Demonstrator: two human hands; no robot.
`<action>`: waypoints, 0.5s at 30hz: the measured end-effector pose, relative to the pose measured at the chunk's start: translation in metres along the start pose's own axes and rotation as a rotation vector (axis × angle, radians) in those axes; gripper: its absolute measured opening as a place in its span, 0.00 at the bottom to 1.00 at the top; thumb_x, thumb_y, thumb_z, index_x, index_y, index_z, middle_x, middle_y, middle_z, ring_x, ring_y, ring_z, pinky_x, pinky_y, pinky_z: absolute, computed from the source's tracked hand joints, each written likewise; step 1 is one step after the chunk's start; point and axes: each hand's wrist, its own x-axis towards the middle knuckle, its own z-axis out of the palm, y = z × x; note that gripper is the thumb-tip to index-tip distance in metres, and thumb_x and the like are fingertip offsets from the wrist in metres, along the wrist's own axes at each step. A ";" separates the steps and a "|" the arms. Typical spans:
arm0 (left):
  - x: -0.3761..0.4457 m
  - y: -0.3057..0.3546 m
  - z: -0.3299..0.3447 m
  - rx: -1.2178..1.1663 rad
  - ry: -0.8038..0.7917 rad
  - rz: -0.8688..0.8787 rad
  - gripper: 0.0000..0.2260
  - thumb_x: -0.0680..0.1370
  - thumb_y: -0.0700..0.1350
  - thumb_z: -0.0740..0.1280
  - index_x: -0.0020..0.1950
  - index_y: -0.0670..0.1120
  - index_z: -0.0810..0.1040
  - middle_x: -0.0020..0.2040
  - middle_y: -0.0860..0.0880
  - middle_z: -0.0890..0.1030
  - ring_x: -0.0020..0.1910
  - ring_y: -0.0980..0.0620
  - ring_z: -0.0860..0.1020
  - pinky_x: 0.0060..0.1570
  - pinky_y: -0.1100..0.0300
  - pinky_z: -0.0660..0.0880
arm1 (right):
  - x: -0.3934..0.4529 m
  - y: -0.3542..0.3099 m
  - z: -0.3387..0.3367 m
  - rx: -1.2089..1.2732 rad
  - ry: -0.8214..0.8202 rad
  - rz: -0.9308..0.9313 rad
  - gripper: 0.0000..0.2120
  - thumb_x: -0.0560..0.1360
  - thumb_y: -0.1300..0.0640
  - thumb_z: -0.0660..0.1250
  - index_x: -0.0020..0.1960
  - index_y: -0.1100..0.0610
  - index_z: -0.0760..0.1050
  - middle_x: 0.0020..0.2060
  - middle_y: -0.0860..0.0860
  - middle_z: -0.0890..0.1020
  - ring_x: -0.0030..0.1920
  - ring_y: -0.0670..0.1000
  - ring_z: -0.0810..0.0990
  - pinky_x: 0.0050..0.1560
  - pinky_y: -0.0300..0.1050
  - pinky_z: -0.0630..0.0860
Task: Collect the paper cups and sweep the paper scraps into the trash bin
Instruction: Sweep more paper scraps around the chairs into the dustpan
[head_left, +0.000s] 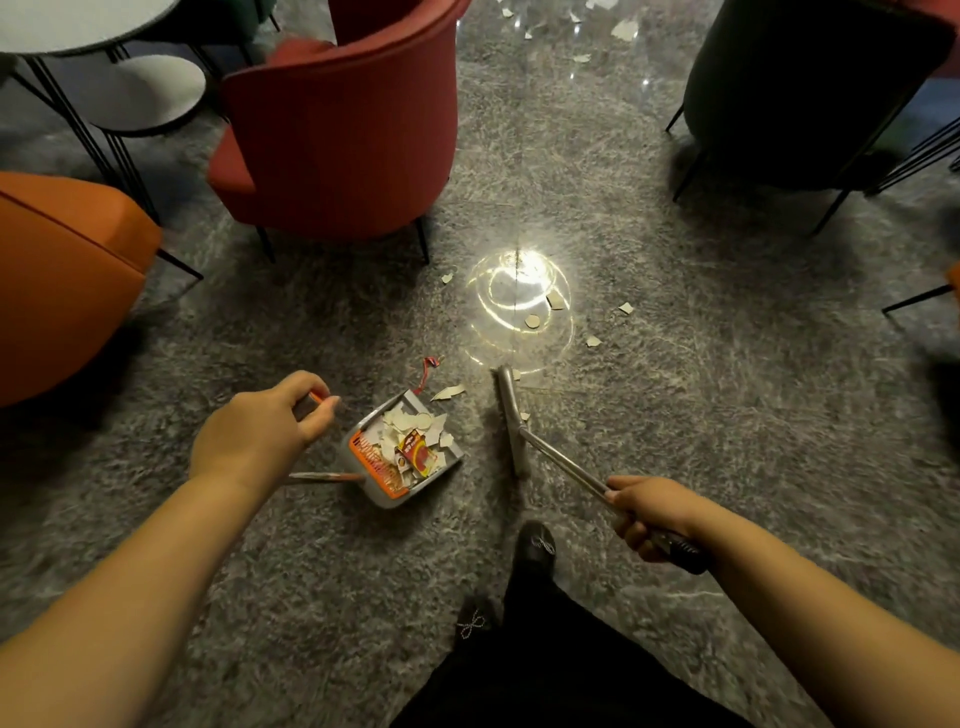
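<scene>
Left arm: bare, extended forward from lower left.
Left hand (260, 434): back up, fingers curled, thumb and forefinger pinching a thin orange handle.
Right arm: bare, extended forward from lower right.
Right hand (652, 514): fingers wrapped round a metal shaft with a dark grip.
Legs: dark trousers, dark shoes.

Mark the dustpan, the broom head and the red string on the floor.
dustpan (363, 447), head view, on its orange comb edge.
broom head (511, 421), head view, mid-length of the grey bar.
red string (427, 370), head view, on the strand just beyond the pan's far corner.
</scene>
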 end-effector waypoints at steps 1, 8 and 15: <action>0.008 -0.002 -0.001 0.002 0.002 -0.004 0.09 0.76 0.63 0.62 0.46 0.59 0.74 0.31 0.56 0.76 0.32 0.48 0.75 0.29 0.58 0.68 | 0.004 -0.007 -0.002 0.004 0.006 -0.005 0.12 0.83 0.62 0.51 0.48 0.51 0.70 0.25 0.51 0.66 0.20 0.45 0.63 0.22 0.33 0.60; 0.089 0.002 -0.004 0.076 -0.044 0.014 0.09 0.76 0.64 0.62 0.47 0.60 0.73 0.35 0.51 0.78 0.34 0.46 0.76 0.31 0.56 0.74 | 0.040 -0.075 -0.020 -0.045 0.052 -0.001 0.10 0.83 0.62 0.52 0.57 0.49 0.66 0.28 0.52 0.67 0.20 0.46 0.64 0.22 0.34 0.61; 0.185 0.010 -0.016 0.136 -0.128 0.019 0.08 0.76 0.65 0.61 0.46 0.62 0.72 0.33 0.60 0.73 0.30 0.57 0.73 0.27 0.61 0.66 | 0.077 -0.140 -0.044 -0.049 0.079 0.043 0.11 0.82 0.62 0.50 0.60 0.53 0.67 0.27 0.52 0.66 0.22 0.47 0.63 0.21 0.34 0.61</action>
